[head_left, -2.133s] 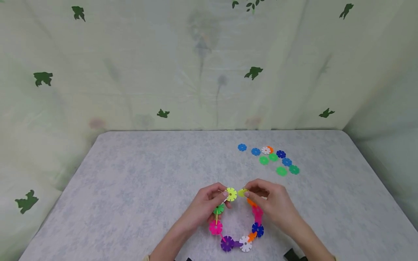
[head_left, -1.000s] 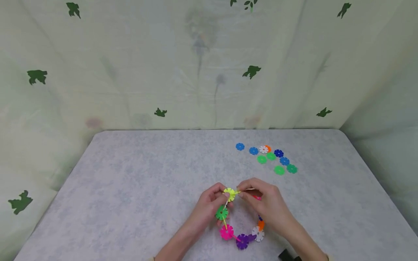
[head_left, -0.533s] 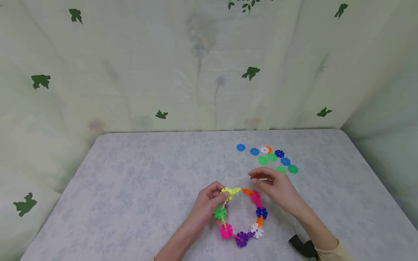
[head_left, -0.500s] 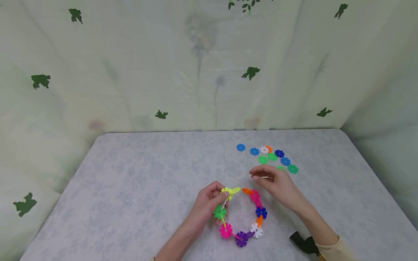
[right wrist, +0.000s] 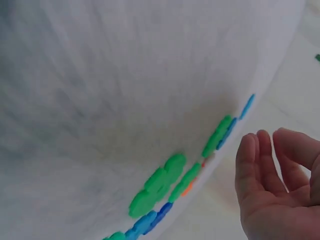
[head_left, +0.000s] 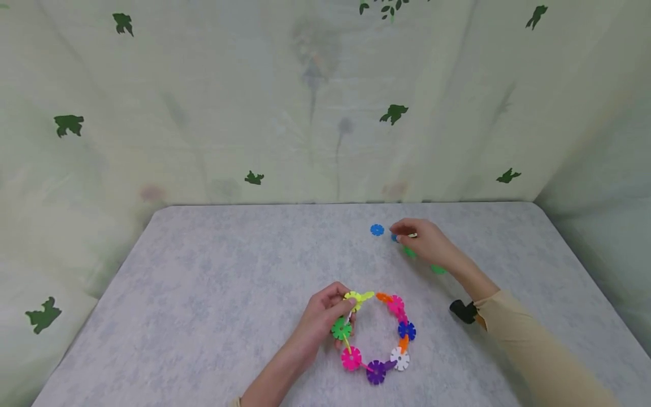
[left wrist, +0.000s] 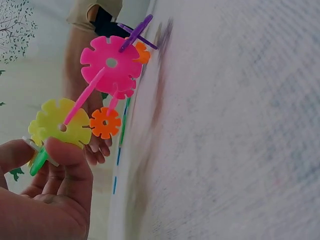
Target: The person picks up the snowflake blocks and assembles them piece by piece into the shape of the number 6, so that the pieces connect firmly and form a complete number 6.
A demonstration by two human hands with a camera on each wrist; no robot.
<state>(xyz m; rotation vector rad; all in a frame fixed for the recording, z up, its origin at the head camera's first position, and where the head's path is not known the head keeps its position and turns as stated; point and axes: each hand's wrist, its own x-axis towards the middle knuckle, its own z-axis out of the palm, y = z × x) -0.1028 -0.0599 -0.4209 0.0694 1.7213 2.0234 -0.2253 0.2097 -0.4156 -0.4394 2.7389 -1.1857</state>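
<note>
My left hand (head_left: 320,316) pinches a chain of slotted plastic snowflake discs near one end, by a white disc beside the yellow disc (left wrist: 65,120) and a green disc (left wrist: 39,161). The chain curves round into a ring through a pink disc (head_left: 351,359), a purple disc (head_left: 376,372) and a white disc (head_left: 400,358). A small gap shows between the yellow end and the orange disc (head_left: 383,297). Over the loose discs hovers my right hand (head_left: 422,240), fingers bent and thumb apart, with nothing between them in the right wrist view (right wrist: 280,185).
Loose discs lie at the table's back right: a blue disc (head_left: 377,229), a green disc (head_left: 438,269) and several others partly hidden by the right hand. A black strap (head_left: 463,311) sits at the right wrist. A patterned curtain (head_left: 325,102) hangs behind the grey table (head_left: 213,294).
The right hand joined a yellow disc onto the chain's yellow end, let go and moved away to the loose discs at the back. The left hand has stayed on the chain.
</note>
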